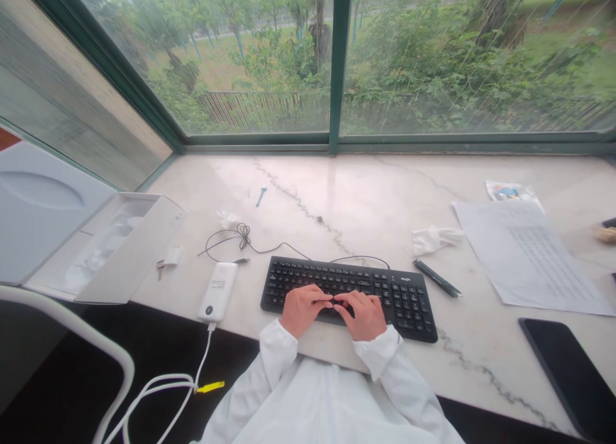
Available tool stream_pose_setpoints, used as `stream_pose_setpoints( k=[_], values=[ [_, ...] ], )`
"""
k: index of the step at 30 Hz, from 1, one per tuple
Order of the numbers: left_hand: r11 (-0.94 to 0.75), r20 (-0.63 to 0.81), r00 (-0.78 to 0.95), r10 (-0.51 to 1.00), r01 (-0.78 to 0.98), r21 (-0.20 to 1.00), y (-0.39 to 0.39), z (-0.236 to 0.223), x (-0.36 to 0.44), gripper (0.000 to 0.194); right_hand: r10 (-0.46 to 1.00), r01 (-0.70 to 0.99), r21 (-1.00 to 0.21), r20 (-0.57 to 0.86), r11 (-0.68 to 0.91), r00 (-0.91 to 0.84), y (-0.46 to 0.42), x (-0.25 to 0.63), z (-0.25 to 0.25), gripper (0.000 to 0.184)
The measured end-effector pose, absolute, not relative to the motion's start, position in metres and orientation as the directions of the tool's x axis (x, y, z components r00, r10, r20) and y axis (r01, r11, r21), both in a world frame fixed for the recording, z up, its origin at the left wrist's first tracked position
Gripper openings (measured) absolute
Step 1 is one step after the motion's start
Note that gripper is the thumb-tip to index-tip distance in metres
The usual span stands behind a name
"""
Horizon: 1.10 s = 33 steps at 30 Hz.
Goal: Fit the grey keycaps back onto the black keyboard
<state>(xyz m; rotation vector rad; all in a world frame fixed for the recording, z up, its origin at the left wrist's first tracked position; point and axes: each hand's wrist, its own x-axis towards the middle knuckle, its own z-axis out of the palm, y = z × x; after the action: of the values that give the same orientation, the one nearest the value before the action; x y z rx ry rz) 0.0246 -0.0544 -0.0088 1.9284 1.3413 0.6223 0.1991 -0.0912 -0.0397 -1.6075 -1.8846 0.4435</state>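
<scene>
A black keyboard lies on the marble counter with its cable running off behind it. Over its lower middle keys are both hands, in white sleeves. My left hand is closed, thumb and forefinger pinched together and pointing right. Facing it, my right hand is closed in a similar pinch, its fingertips close to those of the left. Whatever is between the fingertips, if anything, is too small or hidden to name. A black pen lies just right of the keyboard.
Left of the keyboard lies a white power bank with a white cable hanging over the counter edge. An opened white box stands farther left. At right are printed paper, crumpled white tissue and a black phone. Windows border the back.
</scene>
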Motion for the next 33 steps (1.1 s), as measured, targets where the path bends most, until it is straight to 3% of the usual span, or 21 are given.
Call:
stream_pose_setpoints(
  k=[8,18,33],
  values=[
    [-0.198,-0.011,0.339,0.941,0.575,0.794,-0.0545,-0.0110,0.0233,0.014,0.968,0.729,-0.649,0.237,0.219,-0.081,-0.0901,0.2006,-0.0418,0.011],
    [-0.227,-0.011,0.330,0.944,0.674,0.703,-0.0583,-0.0098,0.0256,0.014,0.968,0.741,-0.635,0.239,0.218,-0.080,-0.0907,0.2001,-0.0431,0.012],
    [-0.207,0.002,0.299,0.954,0.653,0.728,-0.0610,-0.0133,0.0280,0.010,0.964,0.750,-0.621,0.254,0.228,-0.084,-0.0904,0.2011,-0.0416,0.013]
  ],
)
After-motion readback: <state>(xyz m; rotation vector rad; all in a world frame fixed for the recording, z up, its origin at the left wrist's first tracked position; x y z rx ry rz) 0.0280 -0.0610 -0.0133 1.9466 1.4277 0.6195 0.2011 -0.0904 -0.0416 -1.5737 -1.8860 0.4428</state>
